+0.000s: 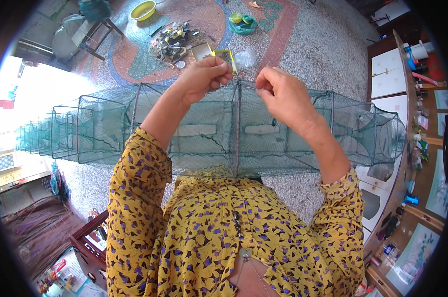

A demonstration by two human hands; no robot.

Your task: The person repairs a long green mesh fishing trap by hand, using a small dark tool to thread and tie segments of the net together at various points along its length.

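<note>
A long green mesh fishing trap (194, 116) with dark square frames stretches from left to right in front of me. One of its frame bars (237, 126) runs up the middle between my hands. My left hand (206, 76) is closed in a pinch just above the net's far edge, left of that bar. My right hand (283, 96) is also pinched closed, on the bar's right side. A thin, faint line seems to run between the fingertips. What either hand holds is too small to make out.
On the floor beyond lie a pile of mixed small scraps (174, 43), small yellow boxes (224, 55), a clear plastic bag (245, 58), a green bag (242, 24) and a yellow basin (143, 10). A stool (92, 37) stands far left. A cluttered cabinet (422, 163) lines the right side.
</note>
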